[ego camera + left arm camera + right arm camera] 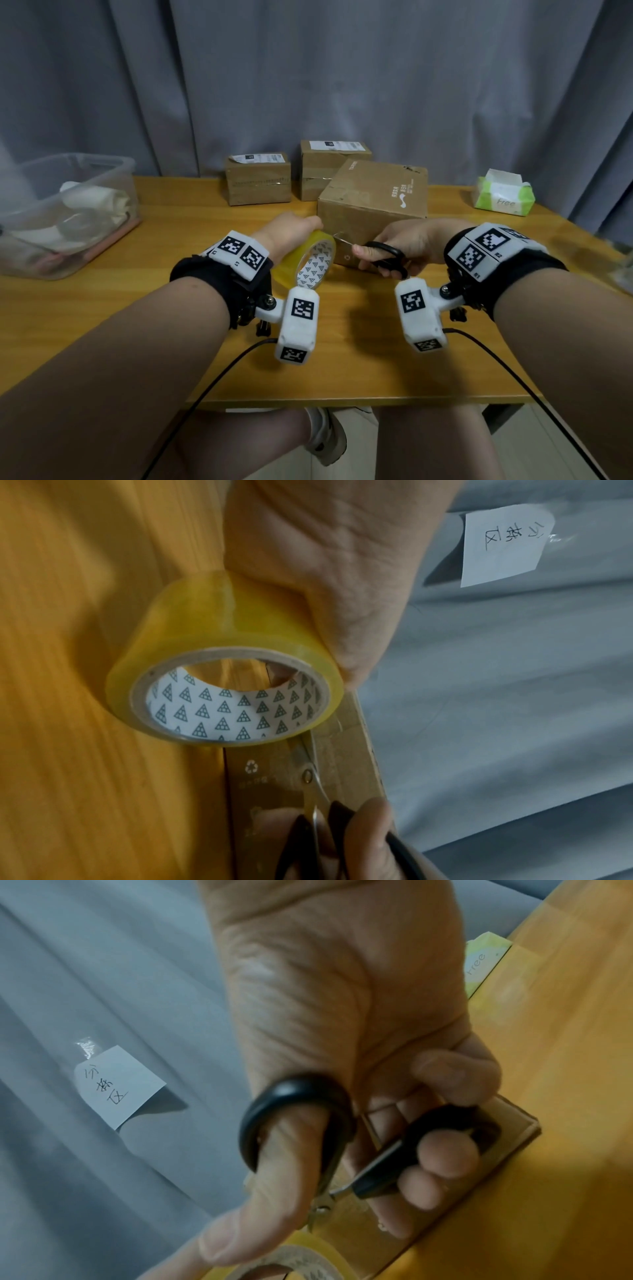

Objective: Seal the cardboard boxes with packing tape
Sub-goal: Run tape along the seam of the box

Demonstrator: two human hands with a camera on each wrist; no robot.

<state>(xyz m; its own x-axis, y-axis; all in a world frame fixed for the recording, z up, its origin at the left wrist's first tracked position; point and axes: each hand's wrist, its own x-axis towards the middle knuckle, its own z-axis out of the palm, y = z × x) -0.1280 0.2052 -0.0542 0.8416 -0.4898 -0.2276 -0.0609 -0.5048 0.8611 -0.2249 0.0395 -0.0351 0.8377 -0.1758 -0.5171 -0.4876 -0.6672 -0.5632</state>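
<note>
- So, quick risk rundown from where I'm sitting. My left hand [291, 229] has its fingers wrapped round the tape roll [310, 263], pressed up against the near-left corner of the big cardboard box [375, 195], which sits at about 12 o'clock on the worktop [171, 308].
- My right hand [404, 245] is clamped on the scissors [385, 255], thumb through one black loop and fingers through the other, blades pointing toward 9 o'clock at the roll.
- Biggest worry: the blade tips are really close to my left thumb. If I snip without looking, I could nick it.
- From the left wrist view the blades look nearly together, right by the strip between roll and box. I can't make out the clear tape itself, so I might cut the wrong spot or miss it.
- If the strip goes slack before the cut, it'll probably fold onto itself or stick back on the roll, and then I'm hunting for the end again.
- Cutting too tight to the box edge would likely leave no tail to press down, so the seal may peel.
- Two smaller boxes [258, 178] sit at 11 o'clock behind, already looking taped, plus a plastic bin [113, 192] at 9 o'clock and a tissue pack [503, 195] at 2 o'clock, all well apart from the action.
</note>
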